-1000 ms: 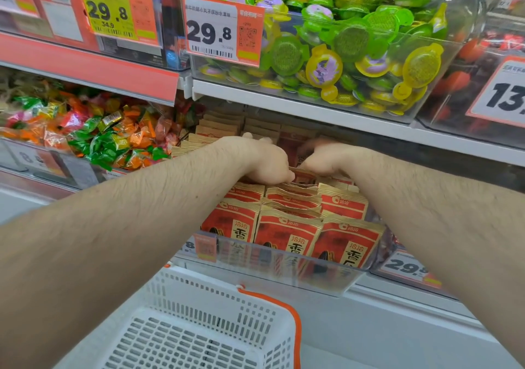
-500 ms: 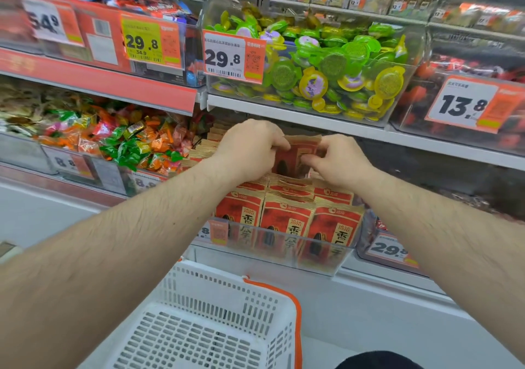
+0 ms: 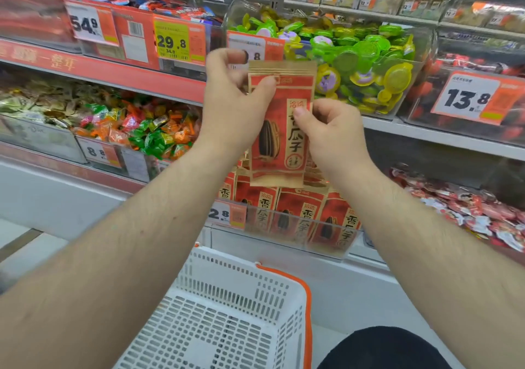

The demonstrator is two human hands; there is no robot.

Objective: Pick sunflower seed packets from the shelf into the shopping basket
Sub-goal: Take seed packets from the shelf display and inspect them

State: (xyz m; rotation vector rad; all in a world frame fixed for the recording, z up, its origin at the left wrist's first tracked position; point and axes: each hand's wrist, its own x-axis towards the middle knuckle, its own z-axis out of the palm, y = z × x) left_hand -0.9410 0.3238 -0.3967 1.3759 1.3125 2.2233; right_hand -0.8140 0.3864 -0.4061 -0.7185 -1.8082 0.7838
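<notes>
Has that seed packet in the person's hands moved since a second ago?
Yes. The seed packet has come up out of the clear bin; it is now above it, level with the 29.8 price tag on the next shelf.

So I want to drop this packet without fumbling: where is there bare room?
The white basket floor, bordered by its slotted walls and orange rim, shows nothing in it. The clear bin of seed packets is crowded. Left hand and right hand both pinch the packet.

Both hands raised on outstretched forearms, left hand (image 3: 235,104) and right hand (image 3: 329,130) each pinching with thumb and fingers.
</notes>
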